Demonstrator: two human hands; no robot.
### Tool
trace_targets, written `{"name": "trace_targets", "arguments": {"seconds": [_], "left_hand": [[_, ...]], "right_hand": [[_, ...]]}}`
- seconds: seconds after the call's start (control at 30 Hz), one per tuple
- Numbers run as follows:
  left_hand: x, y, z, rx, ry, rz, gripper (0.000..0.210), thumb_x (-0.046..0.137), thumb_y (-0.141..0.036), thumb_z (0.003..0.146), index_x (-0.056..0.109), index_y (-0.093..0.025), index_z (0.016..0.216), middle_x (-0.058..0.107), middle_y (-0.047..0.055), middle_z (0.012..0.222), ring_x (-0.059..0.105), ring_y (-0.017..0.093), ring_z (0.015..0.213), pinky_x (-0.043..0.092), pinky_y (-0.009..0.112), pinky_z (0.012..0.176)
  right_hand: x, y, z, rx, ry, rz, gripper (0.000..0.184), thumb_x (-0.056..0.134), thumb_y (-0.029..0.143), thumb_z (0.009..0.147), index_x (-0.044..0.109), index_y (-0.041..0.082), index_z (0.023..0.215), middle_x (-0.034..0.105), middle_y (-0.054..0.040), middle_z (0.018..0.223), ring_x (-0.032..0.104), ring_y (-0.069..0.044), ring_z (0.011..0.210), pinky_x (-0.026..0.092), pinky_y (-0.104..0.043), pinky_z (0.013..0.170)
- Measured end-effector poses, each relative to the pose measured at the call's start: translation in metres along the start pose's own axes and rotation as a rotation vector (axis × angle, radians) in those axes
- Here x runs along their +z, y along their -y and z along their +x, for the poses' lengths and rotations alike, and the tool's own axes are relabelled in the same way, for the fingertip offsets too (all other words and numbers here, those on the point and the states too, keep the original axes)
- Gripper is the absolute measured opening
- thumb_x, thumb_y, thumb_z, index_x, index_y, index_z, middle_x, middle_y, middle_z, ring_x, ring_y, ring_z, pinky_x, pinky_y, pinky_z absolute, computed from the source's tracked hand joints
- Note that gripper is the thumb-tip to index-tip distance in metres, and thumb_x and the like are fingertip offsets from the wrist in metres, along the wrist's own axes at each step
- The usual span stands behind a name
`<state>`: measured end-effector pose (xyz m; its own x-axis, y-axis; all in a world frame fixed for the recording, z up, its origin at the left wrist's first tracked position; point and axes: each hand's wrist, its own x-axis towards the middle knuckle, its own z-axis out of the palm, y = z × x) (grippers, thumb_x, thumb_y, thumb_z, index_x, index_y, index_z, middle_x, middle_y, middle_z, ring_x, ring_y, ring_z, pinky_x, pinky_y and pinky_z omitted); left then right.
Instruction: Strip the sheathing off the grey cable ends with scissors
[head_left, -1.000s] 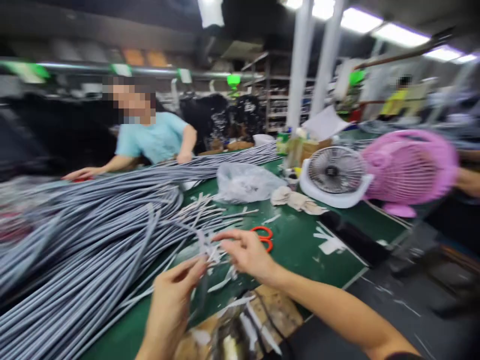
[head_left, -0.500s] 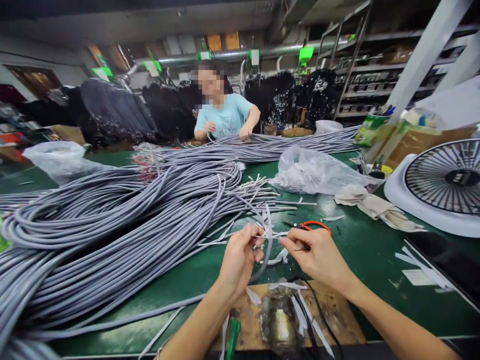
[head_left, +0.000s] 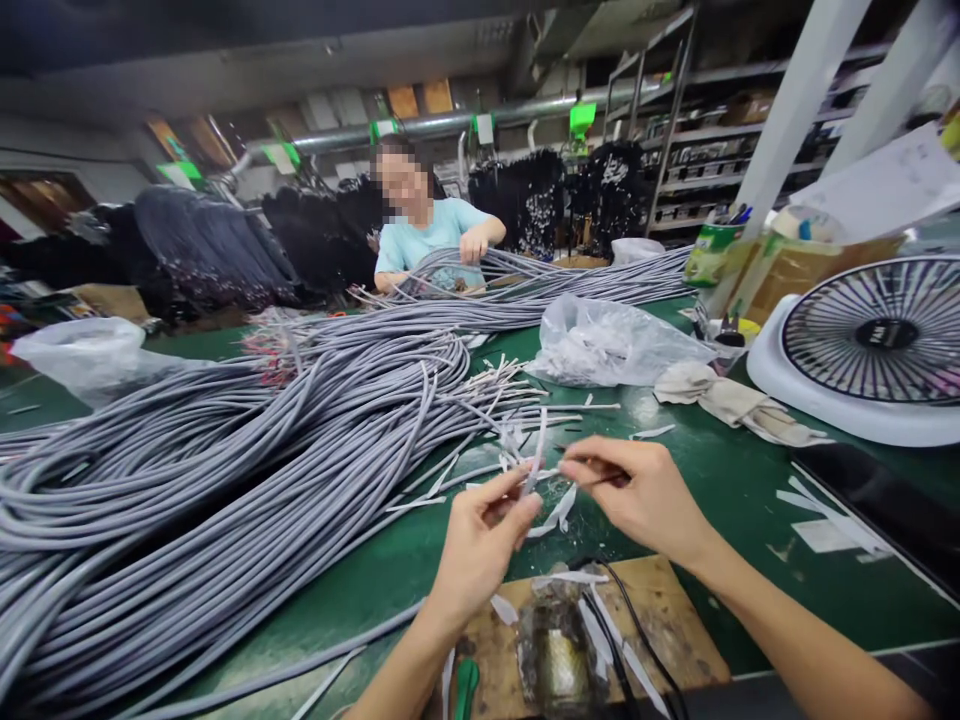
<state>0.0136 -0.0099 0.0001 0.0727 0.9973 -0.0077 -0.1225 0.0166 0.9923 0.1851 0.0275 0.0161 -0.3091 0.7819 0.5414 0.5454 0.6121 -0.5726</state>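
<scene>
My left hand (head_left: 491, 535) is closed round the end of a grey cable (head_left: 534, 478), with a pale length of it standing up above the thumb and forefinger. Close by on the right, my right hand (head_left: 634, 490) has its fingers pinched together. Something small and dark shows among those fingers, too little to name. A dark pointed tip lies just beyond them. White strips (head_left: 559, 512) are scattered on the green table (head_left: 360, 575) under and behind both hands.
Heaped grey cables (head_left: 247, 500) cover the left side. Behind my hands lies a clear plastic bag (head_left: 600, 340) of white pieces. A white fan (head_left: 885, 340) and a cloth (head_left: 735, 405) are at right. A wooden board (head_left: 660, 630) lies in front. Opposite, a co-worker (head_left: 435, 230) handles cables.
My left hand has turned, its thumb now pressing on the cable. The red-handled cutters seen behind my right hand are now hidden, except perhaps a tip. The co-worker has lifted some cables.
</scene>
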Motion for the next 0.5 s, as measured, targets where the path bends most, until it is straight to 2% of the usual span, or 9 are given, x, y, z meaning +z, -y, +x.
{"name": "trace_targets", "arguments": {"seconds": [0.07,0.13,0.2,0.3,0.5], "left_hand": [[0.002,0.001,-0.003,0.062,-0.073,0.041,0.043,0.064,-0.034,0.072,0.062,-0.011,0.109,0.05,-0.001,0.058,0.036,0.004,0.046,0.027,0.017,0.041],[0.0,-0.001,-0.006,0.085,-0.093,0.102,0.042,0.062,-0.034,0.073,0.063,-0.011,0.109,0.055,0.001,0.059,0.04,0.007,0.049,0.032,0.018,0.043],[0.0,-0.003,-0.009,0.105,-0.088,0.184,0.039,0.062,-0.034,0.074,0.065,-0.013,0.106,0.06,0.004,0.063,0.047,0.011,0.054,0.038,0.021,0.048],[0.002,-0.005,-0.013,0.141,-0.095,0.268,0.034,0.061,-0.034,0.074,0.067,-0.017,0.103,0.067,0.006,0.071,0.056,0.017,0.065,0.045,0.025,0.059],[0.003,-0.004,-0.015,0.209,-0.095,0.333,0.031,0.059,-0.029,0.076,0.066,-0.019,0.104,0.07,0.007,0.094,0.061,0.024,0.09,0.046,0.032,0.082]], "right_hand": [[-0.007,-0.004,0.001,0.017,-0.127,-0.122,0.028,0.057,0.04,0.078,0.058,0.019,0.096,0.056,0.001,0.067,0.048,-0.01,0.055,0.035,-0.022,0.053],[-0.011,-0.006,0.001,-0.053,-0.228,-0.22,0.026,0.055,0.04,0.08,0.055,0.018,0.095,0.057,-0.0008,0.071,0.05,-0.012,0.061,0.035,-0.024,0.058],[-0.011,-0.004,0.001,-0.219,-0.224,-0.268,0.017,0.049,0.033,0.085,0.053,0.017,0.082,0.057,-0.0012,0.068,0.049,-0.012,0.061,0.032,-0.027,0.062],[-0.005,0.002,-0.001,-0.416,-0.168,-0.334,0.015,0.049,0.026,0.086,0.052,0.017,0.074,0.057,0.0002,0.064,0.045,-0.012,0.061,0.027,-0.03,0.065],[-0.001,0.008,-0.005,-0.454,-0.172,-0.407,0.012,0.05,0.025,0.085,0.055,0.018,0.076,0.058,0.0017,0.066,0.046,-0.013,0.065,0.027,-0.031,0.068]]}}
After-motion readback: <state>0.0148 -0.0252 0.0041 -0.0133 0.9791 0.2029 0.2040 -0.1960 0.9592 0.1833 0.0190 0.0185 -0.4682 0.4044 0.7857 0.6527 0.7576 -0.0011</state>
